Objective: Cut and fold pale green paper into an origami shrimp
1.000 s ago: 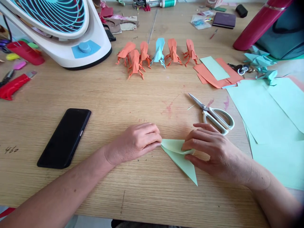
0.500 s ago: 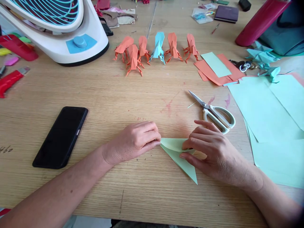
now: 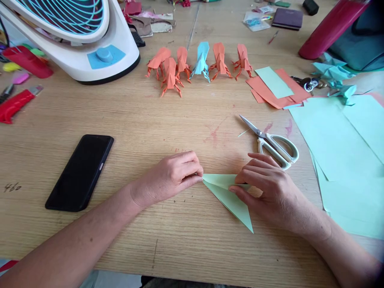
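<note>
A pale green sheet of folded paper [image 3: 229, 197] lies on the wooden table in front of me, roughly triangular, with one corner pointing down to the right. My left hand [image 3: 177, 174] pinches its left tip between thumb and fingers. On the other side, my right hand [image 3: 265, 186] has the upper right part of the paper between thumb and index finger, along a raised fold. The right fingers hide that edge of the sheet. Just beyond my right hand lie scissors [image 3: 274, 148] with pale handles, their blades pointing up and left.
A black phone [image 3: 79, 172] lies to the left. Behind stand several orange paper figures [image 3: 171, 76] and a blue one [image 3: 201, 62]. A white fan [image 3: 111, 48] is at the back left. Green sheets [image 3: 339, 140] and orange paper [image 3: 264, 90] lie on the right, near a red bottle [image 3: 330, 30].
My right thumb and index finger have drawn closer together on the paper, and the raised flap has flattened somewhat. The left hand keeps its pinch. The whole view has shifted slightly.
</note>
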